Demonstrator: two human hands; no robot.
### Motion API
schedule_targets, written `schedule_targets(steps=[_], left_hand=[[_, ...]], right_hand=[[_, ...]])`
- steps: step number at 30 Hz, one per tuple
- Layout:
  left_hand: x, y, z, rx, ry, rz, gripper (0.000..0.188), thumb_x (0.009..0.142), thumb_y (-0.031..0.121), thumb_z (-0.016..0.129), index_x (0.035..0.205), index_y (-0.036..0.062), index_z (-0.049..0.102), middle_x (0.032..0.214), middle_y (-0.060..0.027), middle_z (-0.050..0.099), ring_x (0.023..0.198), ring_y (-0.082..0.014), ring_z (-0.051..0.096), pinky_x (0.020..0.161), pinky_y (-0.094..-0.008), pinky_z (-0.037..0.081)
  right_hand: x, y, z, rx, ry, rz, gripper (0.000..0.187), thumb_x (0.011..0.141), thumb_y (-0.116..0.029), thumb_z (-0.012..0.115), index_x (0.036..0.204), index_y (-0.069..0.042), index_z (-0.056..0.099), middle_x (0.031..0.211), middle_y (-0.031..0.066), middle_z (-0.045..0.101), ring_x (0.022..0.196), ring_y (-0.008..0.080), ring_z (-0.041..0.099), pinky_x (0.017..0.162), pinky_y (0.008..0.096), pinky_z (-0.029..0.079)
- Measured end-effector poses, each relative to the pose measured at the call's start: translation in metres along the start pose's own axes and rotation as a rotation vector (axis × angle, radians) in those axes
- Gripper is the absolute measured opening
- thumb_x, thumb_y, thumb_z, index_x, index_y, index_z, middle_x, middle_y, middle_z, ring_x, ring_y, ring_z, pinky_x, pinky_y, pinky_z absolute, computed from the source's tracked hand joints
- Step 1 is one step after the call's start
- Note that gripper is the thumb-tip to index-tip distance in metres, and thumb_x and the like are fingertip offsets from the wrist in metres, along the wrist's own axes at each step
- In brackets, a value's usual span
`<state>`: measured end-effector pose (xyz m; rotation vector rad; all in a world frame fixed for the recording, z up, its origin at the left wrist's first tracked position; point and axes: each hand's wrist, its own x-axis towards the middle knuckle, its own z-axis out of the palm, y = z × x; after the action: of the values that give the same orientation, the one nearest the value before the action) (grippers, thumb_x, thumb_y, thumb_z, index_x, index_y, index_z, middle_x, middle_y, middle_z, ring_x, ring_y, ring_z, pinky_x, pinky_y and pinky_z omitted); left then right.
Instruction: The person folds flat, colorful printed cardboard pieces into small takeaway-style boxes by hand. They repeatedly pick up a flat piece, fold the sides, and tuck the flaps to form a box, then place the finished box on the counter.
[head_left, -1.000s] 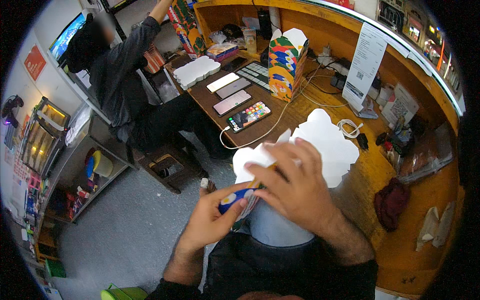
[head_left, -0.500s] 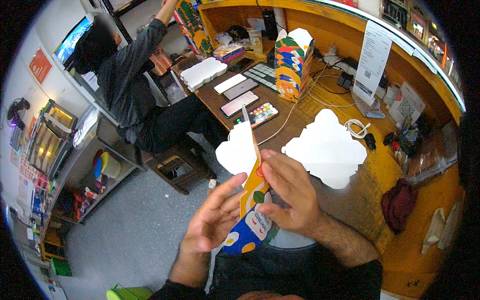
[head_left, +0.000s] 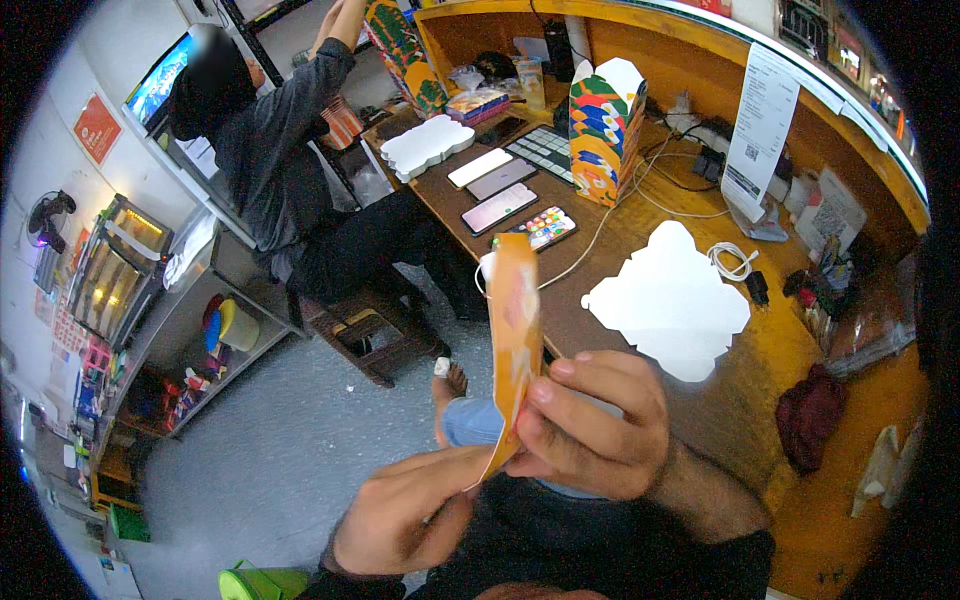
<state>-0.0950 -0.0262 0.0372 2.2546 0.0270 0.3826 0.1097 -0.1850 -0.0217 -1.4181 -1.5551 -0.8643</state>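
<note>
Head view: a flat white cardboard blank with scalloped edges (head_left: 668, 300) lies on the brown wooden worktop (head_left: 722, 425). Left of that blank, a printed orange cardboard piece (head_left: 515, 335) is held in the air, nearly edge-on. The right hand (head_left: 592, 425) pinches its side between thumb and bent fingers; the left hand (head_left: 412, 508) is closed on its lower end, fingertips hidden. Beyond the blank stands a tall multicoloured patterned carton (head_left: 603, 140); to the blank's right lies a coiled white cable (head_left: 733, 275).

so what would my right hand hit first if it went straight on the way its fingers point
Your right hand would first push into the orange card it is touching; depth beyond that is hard to judge.
</note>
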Motion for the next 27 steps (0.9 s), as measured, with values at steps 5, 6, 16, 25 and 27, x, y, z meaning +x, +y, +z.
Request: schedule_targets(steps=[5, 6, 16, 25, 27], left_hand=[[0.0, -0.005, -0.011, -0.036, -0.043, 0.184, 0.049, 0.083, -0.018, 0.068, 0.128, -0.0011, 0.073, 0.13, -0.024, 0.075, 0.116, -0.0406, 0.076, 0.1, -0.0472, 0.06], [0.004, -0.002, -0.012, -0.01, -0.057, 0.208, 0.048, 0.081, -0.019, 0.068, 0.126, -0.0011, 0.073, 0.128, -0.0239, 0.076, 0.115, -0.0409, 0.076, 0.099, -0.0472, 0.06], [0.006, -0.004, 0.003, 0.217, 0.181, 0.205, 0.032, 0.076, -0.011, 0.075, 0.104, 0.0043, 0.078, 0.1, -0.0148, 0.08, 0.088, -0.0341, 0.08, 0.081, -0.0406, 0.064], [0.019, 0.011, 0.004, 0.302, 0.149, 0.01, 0.014, 0.08, 0.001, 0.082, 0.094, 0.0051, 0.082, 0.094, -0.0132, 0.084, 0.081, -0.0268, 0.082, 0.079, -0.034, 0.062], [0.014, 0.003, 0.003, 0.207, 0.193, 0.001, 0.016, 0.079, 0.0, 0.081, 0.093, 0.0052, 0.084, 0.095, -0.0148, 0.084, 0.081, -0.027, 0.082, 0.078, -0.0338, 0.062]], right_hand=[[0.009, -0.012, -0.016, -0.015, -0.011, -0.041, 0.036, 0.087, -0.024, 0.088, 0.12, -0.013, 0.079, 0.133, -0.0054, 0.072, 0.122, 0.0192, 0.066, 0.095, 0.0376, 0.059], [0.008, -0.013, -0.018, 0.011, -0.031, -0.041, 0.033, 0.088, -0.023, 0.087, 0.119, -0.014, 0.08, 0.132, -0.0055, 0.072, 0.121, 0.0187, 0.066, 0.095, 0.0371, 0.059], [0.004, -0.006, -0.018, 0.142, -0.08, -0.06, 0.039, 0.082, -0.016, 0.089, 0.12, -0.009, 0.082, 0.13, -0.0007, 0.071, 0.105, 0.0155, 0.066, 0.077, 0.0304, 0.057], [-0.006, -0.004, -0.009, 0.204, -0.08, -0.085, 0.038, 0.08, -0.012, 0.083, 0.116, -0.001, 0.081, 0.12, 0.0053, 0.074, 0.085, 0.0149, 0.07, 0.063, 0.0291, 0.056], [-0.01, -0.005, -0.01, 0.213, -0.107, -0.092, 0.041, 0.08, -0.013, 0.083, 0.118, 0.0, 0.08, 0.121, 0.0054, 0.074, 0.08, 0.0144, 0.07, 0.06, 0.0291, 0.055]])
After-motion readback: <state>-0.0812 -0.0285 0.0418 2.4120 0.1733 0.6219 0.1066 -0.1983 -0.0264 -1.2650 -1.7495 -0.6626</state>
